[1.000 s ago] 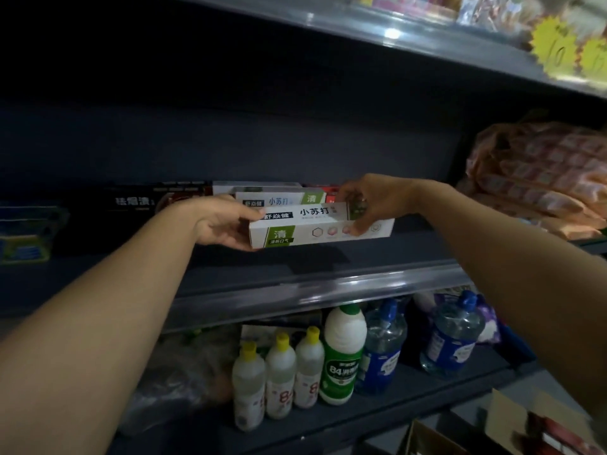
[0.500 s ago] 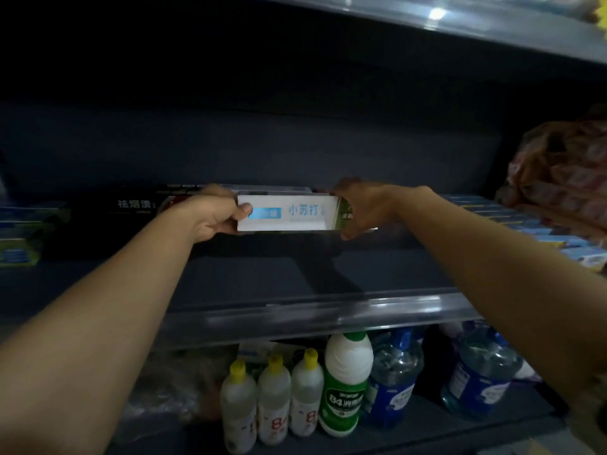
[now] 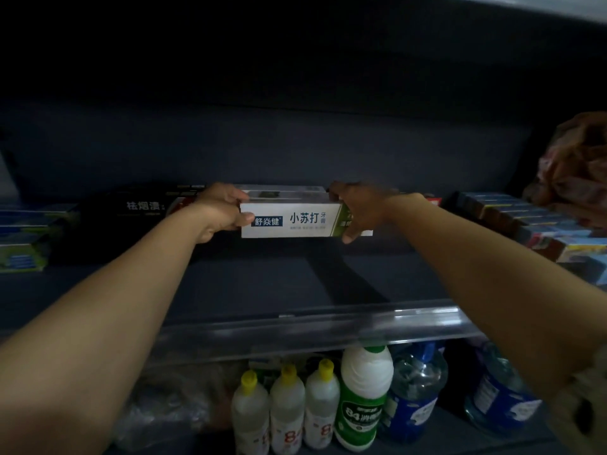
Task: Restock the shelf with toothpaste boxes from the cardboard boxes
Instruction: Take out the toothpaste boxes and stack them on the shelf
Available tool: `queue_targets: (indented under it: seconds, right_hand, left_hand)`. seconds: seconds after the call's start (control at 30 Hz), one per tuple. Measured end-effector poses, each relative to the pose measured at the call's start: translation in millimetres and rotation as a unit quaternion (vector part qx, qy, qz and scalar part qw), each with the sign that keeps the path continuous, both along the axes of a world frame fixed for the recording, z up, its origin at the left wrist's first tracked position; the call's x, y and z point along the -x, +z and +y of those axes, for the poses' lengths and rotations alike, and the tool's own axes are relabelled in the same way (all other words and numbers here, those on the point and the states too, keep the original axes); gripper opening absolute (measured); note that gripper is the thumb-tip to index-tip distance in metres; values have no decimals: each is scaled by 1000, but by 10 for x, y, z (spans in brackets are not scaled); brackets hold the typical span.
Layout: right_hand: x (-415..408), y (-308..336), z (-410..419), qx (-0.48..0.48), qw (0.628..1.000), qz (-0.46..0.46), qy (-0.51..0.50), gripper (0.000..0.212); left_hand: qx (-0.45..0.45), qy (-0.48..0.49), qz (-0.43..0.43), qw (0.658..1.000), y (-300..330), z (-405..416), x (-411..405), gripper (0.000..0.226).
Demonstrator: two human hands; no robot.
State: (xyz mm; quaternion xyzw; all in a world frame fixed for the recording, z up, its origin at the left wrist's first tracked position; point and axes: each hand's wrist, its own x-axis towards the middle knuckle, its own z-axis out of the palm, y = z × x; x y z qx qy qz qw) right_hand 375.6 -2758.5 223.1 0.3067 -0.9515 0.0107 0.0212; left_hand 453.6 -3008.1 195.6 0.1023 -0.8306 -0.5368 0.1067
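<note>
Toothpaste box (image 3: 290, 220) is held level between both grips: left hand (image 3: 221, 210) curled round one end, right hand (image 3: 356, 208) round the other. Box spans the gap between the grips, low over the shelf (image 3: 262, 284), in front of a similar box behind. Judged light, stiff, crushable card; end holds suit it.

We see both arms reaching deep into a dark shelf (image 3: 262, 284). The left hand (image 3: 223, 210) and the right hand (image 3: 358, 208) grip opposite ends of a white toothpaste box (image 3: 292, 220), held level with its printed face toward us. Below the shelf's clear front rail (image 3: 312, 326) stand yellow-capped bottles (image 3: 285, 408) and a green-labelled bottle (image 3: 364, 395).
</note>
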Motion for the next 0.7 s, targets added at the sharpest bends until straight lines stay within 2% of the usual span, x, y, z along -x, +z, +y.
queue_targets:
  seconds: [0.17,0.33,0.53,0.63,0.7]
  right_hand:
    - [135,-129,-111,3,1000,-6,9,60]
    - [260,-237,-246,8,1000,-18,14,62]
    - [406,-293,-343,10,1000,9,6,56]
    - [479,-298,-393,8,999,40,1,49]
    - [520,-295,-427,8,999,46,3,50]
  left_hand:
    - [98,25,-12,995,-146,-164,100,48]
    - [154,44,-3,987,-178,-270,163,45]
    - [188,50,-3,981,-173,-300,246,40]
    - [209,49,-3,977,-152,-284,262,20]
    - [227,46,-3,973,-128,-288,280,18]
